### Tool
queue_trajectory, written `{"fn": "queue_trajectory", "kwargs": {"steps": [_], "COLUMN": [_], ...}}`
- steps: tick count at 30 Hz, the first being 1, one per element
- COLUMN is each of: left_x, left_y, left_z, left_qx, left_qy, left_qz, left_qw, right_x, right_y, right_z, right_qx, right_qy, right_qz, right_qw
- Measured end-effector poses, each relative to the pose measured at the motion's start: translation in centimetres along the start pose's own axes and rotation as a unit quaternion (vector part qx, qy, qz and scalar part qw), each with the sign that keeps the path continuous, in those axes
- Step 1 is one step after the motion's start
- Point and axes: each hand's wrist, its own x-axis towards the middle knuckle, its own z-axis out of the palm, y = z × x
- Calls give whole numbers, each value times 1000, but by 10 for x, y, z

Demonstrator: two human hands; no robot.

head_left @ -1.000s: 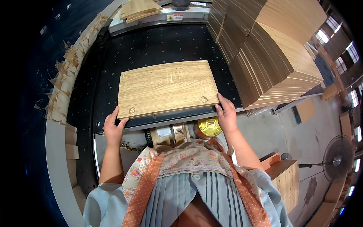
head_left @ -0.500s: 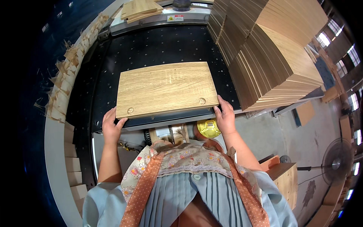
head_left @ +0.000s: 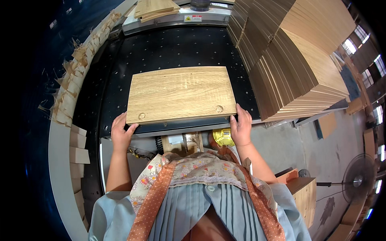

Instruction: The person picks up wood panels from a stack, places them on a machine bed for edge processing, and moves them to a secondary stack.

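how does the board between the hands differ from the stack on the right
The board is one panel; the stack is many. The left hand and right hand touch the board; neither touches the stack. The board lies low; the stack rises above it. Both show pale wood grain.

Warning label (head_left: 193, 18) on pale rail (head_left: 161, 25) beyond far edge of black perforated table (head_left: 169, 46): yellow left part with dark triangle sign; white right part topped by red band, print too small to read. No other lettering readable around table.
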Motion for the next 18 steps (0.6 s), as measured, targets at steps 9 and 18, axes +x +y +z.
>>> {"fn": "queue_trajectory", "kwargs": {"steps": [9,18], "left_x": [0,0], "left_y": [3,2], "left_z": [0,0], "left_qx": [12,22], "left_qy": [4,16], "left_qz": [-3,7], "left_qw": [1000,1000], "right_x": [-2,-4], "right_y": [-3,0], "right_z": [4,8], "right_qx": [-57,-72], "right_qy": [14,21], "right_qz": [-36,-52], "right_qw": [998,996]}}
